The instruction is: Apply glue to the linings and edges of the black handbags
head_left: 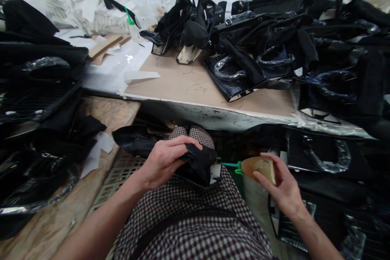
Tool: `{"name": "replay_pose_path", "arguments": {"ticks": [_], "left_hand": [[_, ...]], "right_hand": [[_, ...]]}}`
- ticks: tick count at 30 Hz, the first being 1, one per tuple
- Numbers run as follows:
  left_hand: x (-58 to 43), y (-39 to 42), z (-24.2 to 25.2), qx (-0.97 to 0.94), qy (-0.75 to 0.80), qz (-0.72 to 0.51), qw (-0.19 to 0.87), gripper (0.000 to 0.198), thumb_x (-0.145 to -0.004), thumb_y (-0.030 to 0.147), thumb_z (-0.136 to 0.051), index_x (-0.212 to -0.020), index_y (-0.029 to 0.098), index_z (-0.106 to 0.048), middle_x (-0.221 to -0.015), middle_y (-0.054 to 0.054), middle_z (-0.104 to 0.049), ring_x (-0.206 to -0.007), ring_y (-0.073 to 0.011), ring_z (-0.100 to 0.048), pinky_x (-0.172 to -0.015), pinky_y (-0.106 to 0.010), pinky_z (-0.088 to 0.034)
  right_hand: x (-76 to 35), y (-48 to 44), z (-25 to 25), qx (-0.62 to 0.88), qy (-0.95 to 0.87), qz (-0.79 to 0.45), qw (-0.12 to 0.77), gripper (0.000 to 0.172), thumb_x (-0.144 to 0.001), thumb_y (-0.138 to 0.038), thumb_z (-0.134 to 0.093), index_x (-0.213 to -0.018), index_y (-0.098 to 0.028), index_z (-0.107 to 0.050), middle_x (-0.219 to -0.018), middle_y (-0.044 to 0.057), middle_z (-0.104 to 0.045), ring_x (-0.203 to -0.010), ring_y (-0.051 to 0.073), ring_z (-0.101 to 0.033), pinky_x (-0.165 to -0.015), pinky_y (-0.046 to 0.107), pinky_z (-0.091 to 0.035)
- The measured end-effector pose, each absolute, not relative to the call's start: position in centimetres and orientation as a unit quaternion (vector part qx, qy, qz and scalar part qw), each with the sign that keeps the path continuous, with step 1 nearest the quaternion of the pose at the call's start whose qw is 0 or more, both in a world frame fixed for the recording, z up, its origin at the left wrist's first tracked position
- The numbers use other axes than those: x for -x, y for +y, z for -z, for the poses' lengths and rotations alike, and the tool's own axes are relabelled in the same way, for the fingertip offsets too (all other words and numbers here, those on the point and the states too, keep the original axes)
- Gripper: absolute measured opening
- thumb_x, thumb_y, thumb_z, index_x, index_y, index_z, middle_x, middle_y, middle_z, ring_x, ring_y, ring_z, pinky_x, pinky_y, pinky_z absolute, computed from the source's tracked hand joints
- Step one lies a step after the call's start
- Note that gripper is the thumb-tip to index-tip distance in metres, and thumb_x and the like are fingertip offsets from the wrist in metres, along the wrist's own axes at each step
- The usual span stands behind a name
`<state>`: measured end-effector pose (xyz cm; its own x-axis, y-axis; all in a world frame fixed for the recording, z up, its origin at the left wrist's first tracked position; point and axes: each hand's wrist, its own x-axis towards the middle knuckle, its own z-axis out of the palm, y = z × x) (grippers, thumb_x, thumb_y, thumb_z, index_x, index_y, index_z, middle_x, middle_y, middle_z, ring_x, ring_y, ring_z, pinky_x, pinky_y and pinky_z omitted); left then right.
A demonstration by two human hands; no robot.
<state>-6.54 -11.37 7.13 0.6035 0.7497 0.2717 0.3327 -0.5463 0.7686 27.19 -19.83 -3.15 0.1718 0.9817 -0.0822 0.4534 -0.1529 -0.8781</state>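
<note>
Gripping a black handbag [196,176] over the checked garment [195,227], the left hand [164,158] is clamped on its bunched cloth [202,156]; the right hand [283,187] clasps an amber squeeze bottle [249,164], its blue nozzle [230,164] pointing at the bag's pale edge [215,173], contact unclear; a crocodile-textured handbag [224,83] lies on the worktable [183,83]

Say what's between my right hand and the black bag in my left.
In the head view: the front of the bottle, its green cap and thin blue nozzle, pointing at the black bag.
</note>
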Motion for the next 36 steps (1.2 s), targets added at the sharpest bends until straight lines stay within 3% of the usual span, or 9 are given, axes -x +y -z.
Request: {"name": "replay_pose_path", "arguments": {"ticks": [4,9,14,19,22,26,32,36], "left_hand": [[6.9,-12.0,-7.0,-0.832,0.330,-0.300,0.332,0.019,-0.096,0.011,-0.052,-0.099,0.015,-0.070,-0.106,-0.010,-0.073,-0.098,-0.0175,-0.072,-0.088,-0.024,-0.058],[7.2,-13.5,-6.5,-0.829,0.344,-0.298,0.326,0.020,-0.095,0.009,-0.051,-0.101,0.016,-0.068,-0.107,-0.010,-0.073,-0.099,-0.0176,-0.072,-0.088,-0.025,-0.059],[7.5,-14.8,-6.2,-0.831,0.340,-0.296,0.326,0.017,-0.097,0.012,-0.050,-0.100,0.016,-0.067,-0.108,-0.012,-0.073,-0.100,-0.0194,-0.072,-0.088,-0.027,-0.059],[7.6,-15.3,-6.1,-0.825,0.354,-0.297,0.324,0.017,-0.096,0.010,-0.052,-0.104,0.015,-0.066,-0.108,-0.011,-0.073,-0.101,-0.0185,-0.072,-0.090,-0.025,-0.058],[7.6,-15.4,-6.0,-0.828,0.350,-0.304,0.316,0.017,-0.096,0.011,-0.051,-0.104,0.016,-0.066,-0.108,-0.011,-0.073,-0.100,-0.0185,-0.072,-0.089,-0.025,-0.059],[7.6,-15.4,-6.2,-0.826,0.353,-0.304,0.316,0.018,-0.096,0.011,-0.051,-0.103,0.016,-0.067,-0.106,-0.011,-0.074,-0.099,-0.0187,-0.073,-0.088,-0.025,-0.059],[7.6,-15.2,-6.6,-0.826,0.347,-0.308,0.320,0.020,-0.098,0.014,-0.047,-0.099,0.016,-0.068,-0.104,-0.012,-0.074,-0.097,-0.0189,-0.073,-0.086,-0.025,-0.060],[7.6,-15.2,-6.5,-0.826,0.341,-0.310,0.325,0.021,-0.100,0.015,-0.046,-0.098,0.015,-0.067,-0.105,-0.012,-0.073,-0.099,-0.0186,-0.072,-0.087,-0.026,-0.059]], "right_hand": [[-27.0,-19.6,2.8,0.688,-0.533,-0.338,0.357,0.050,-0.078,-0.053,-0.074,-0.116,-0.023,-0.060,-0.114,0.010,-0.064,-0.099,0.032,-0.063,-0.093,0.048,-0.050],[-26.7,-19.6,2.4,0.711,-0.476,-0.363,0.368,0.053,-0.074,-0.055,-0.076,-0.113,-0.023,-0.061,-0.107,0.009,-0.066,-0.089,0.029,-0.065,-0.080,0.041,-0.055],[-26.3,-19.4,2.5,0.713,-0.483,-0.355,0.363,0.054,-0.072,-0.055,-0.077,-0.112,-0.023,-0.062,-0.110,0.009,-0.066,-0.093,0.030,-0.064,-0.082,0.043,-0.053],[-26.3,-19.4,1.4,0.706,-0.453,-0.428,0.336,0.053,-0.073,-0.056,-0.076,-0.112,-0.022,-0.063,-0.097,0.007,-0.067,-0.074,0.026,-0.062,-0.052,0.032,-0.052],[-26.4,-19.7,1.0,0.692,-0.438,-0.474,0.323,0.053,-0.074,-0.056,-0.076,-0.113,-0.022,-0.063,-0.093,0.006,-0.067,-0.069,0.024,-0.061,-0.045,0.028,-0.049],[-26.5,-20.0,1.4,0.691,-0.433,-0.472,0.334,0.053,-0.075,-0.055,-0.076,-0.115,-0.023,-0.062,-0.096,0.006,-0.067,-0.072,0.024,-0.062,-0.046,0.028,-0.050],[-26.7,-20.1,2.6,0.687,-0.496,-0.385,0.365,0.052,-0.073,-0.051,-0.079,-0.114,-0.024,-0.061,-0.110,0.008,-0.065,-0.092,0.029,-0.064,-0.078,0.039,-0.055],[-27.0,-20.3,2.2,0.663,-0.490,-0.451,0.342,0.049,-0.076,-0.049,-0.078,-0.114,-0.024,-0.061,-0.103,0.006,-0.067,-0.085,0.027,-0.066,-0.075,0.037,-0.056]]}}
